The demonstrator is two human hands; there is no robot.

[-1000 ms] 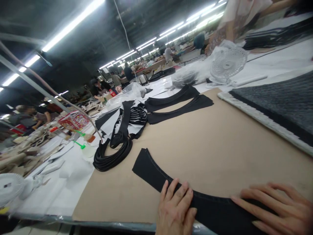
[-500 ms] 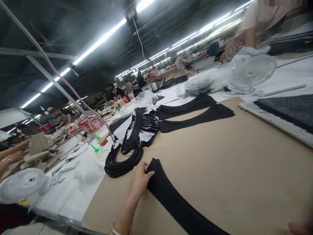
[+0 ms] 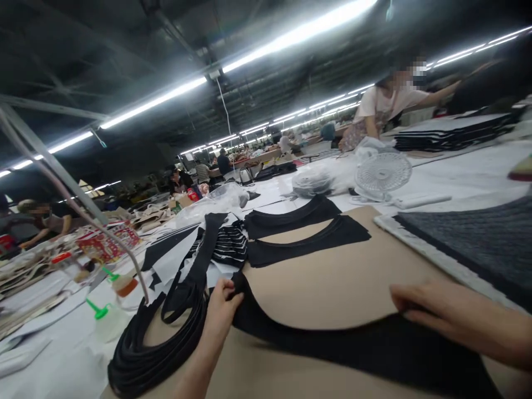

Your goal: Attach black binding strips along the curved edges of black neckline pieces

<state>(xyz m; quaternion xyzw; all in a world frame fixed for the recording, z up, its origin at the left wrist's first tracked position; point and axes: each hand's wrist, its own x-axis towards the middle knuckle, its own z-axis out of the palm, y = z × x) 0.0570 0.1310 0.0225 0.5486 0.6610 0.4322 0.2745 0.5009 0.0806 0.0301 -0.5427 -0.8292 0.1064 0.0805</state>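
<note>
A long curved black fabric piece (image 3: 316, 341) stretches across the tan board (image 3: 316, 288) in front of me. My left hand (image 3: 220, 310) pinches its left end between thumb and fingers. Over on the right, my right hand (image 3: 440, 313) is curled at the upper edge of the same piece, slightly smeared, with the edge meeting its thumb. The fabric looks raised off the board between the hands. Close to my left wrist lies a looped bundle of black strips (image 3: 158, 354). Two more curved black pieces (image 3: 307, 244) lie farther up the board.
Squeeze bottles with green tips (image 3: 100, 313) stand at left near a thin hanging hose (image 3: 128, 263). A white fan (image 3: 384, 172) lies beyond the board. Dark grey fabric (image 3: 469, 238) sits at right. A co-worker (image 3: 382, 105) stands behind a stack of black-and-white sheets (image 3: 453, 133).
My right hand has come in from the lower right corner to the fabric's edge. The black piece now runs more level and bulges upward. The view has swung right.
</note>
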